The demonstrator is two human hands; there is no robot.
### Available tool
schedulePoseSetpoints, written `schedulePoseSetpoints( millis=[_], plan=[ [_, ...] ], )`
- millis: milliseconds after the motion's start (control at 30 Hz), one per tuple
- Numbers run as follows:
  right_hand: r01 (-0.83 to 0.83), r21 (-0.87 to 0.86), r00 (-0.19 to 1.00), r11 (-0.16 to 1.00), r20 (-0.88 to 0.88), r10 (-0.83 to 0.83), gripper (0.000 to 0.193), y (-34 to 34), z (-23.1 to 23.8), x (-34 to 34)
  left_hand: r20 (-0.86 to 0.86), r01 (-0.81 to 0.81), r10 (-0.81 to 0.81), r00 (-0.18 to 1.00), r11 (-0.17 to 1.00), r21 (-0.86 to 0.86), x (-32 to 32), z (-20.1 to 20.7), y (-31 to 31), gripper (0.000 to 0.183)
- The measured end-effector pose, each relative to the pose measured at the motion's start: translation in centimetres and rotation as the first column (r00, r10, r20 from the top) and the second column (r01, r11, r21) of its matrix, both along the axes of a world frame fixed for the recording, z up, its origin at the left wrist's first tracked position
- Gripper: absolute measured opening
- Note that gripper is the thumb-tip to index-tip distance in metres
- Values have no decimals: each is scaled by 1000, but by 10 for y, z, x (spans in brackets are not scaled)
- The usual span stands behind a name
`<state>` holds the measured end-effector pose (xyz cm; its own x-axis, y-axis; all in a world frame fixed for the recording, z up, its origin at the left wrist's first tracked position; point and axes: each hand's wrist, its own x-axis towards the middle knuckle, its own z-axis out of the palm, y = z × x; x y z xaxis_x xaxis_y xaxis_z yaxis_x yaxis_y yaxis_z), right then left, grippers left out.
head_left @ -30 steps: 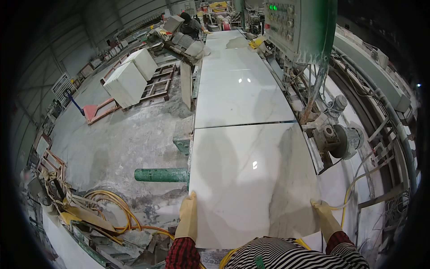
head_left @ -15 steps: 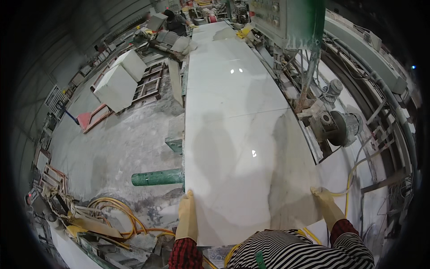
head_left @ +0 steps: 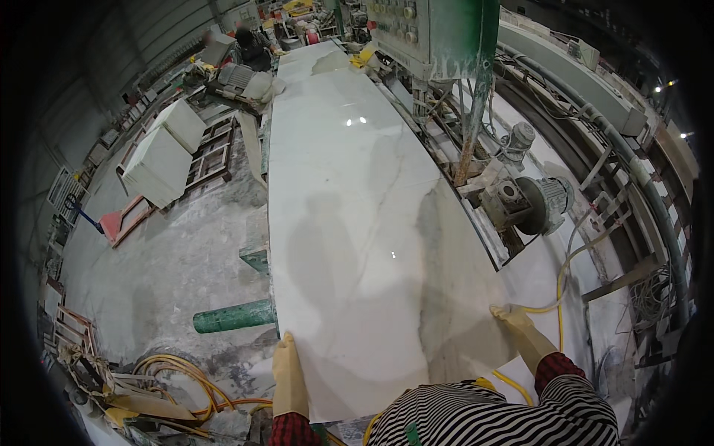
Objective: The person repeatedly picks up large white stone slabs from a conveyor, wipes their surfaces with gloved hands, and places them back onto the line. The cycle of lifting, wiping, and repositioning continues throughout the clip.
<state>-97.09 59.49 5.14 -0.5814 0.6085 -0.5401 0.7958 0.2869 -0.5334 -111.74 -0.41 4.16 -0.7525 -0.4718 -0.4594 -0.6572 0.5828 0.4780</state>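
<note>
A long white polished stone slab (head_left: 364, 320) with grey veins lies flat before me, its near end close to my body. My left hand (head_left: 288, 375), in a cream-yellow glove, grips the slab's left edge near its front corner. At the opposite edge my right hand (head_left: 523, 334), gloved alike, is closed on the right side of the slab. Both hands' fingers are partly hidden at the edges. More pale slab surface (head_left: 327, 97) stretches away toward the far end.
A green pipe (head_left: 233, 317) juts out left of the slab. On the right stand an electric motor (head_left: 547, 206) and a control box (head_left: 401, 33). Yellow hoses (head_left: 212, 379) coil at lower left. White blocks (head_left: 160, 160) sit on frames. A person (head_left: 253, 48) is far off.
The whole view has shifted, so the slab, machines and hands all appear farther left and the hands slightly lower. Both hands keep their hold on the slab's edges.
</note>
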Motion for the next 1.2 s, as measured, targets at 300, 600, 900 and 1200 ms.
schedulePoseSetpoints(
  millis=[300, 600, 900, 1200],
  plan=[
    [21, -132, 997, 991, -66, -30, 65, -2, 7, -9, -3, -19, 19, 1000, 999, -46, -5, -12, -1, 82],
    [-17, -120, 998, 993, 50, 23, 74, 3, 12, -23, -21, -70, 68, 997, 992, -107, -2, -26, -1, 81],
    [2, 42, 999, 999, 54, -4, 86, 33, -28, -7, 50, 40, -45, 998, 995, 87, -13, 15, 13, 84],
    [78, -407, 946, 910, -257, -196, 54, 40, -68, 41, 50, -110, 106, 993, 706, 700, 27, -55, -60, 65]
  ],
)
